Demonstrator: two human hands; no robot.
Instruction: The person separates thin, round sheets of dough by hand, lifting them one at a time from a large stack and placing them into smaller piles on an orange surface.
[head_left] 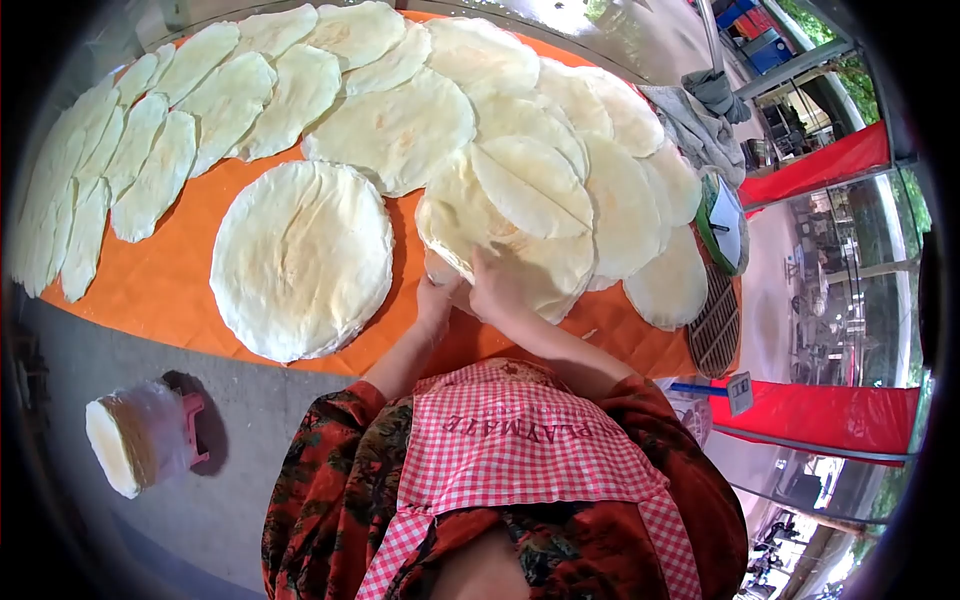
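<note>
**Orange cloth [150, 290], flatbreads spread wide, one in both hands**

Beyond the hands, thin flatbreads [395, 125] overlap in a broad spread from far left to right. Just left of the left hand [436, 303] lies a thick, round stack [300, 258]. The held flatbread [447, 212] is directly ahead of both hands, its near edge between them, resting among others. The left hand is nearly closed, fingers curled at that edge; the right hand [496, 288] pinches beside it, almost shut. Judging by the layout, one stack is gathered, this piece is in progress, and many pieces remain spread singly or overlapping.
</note>
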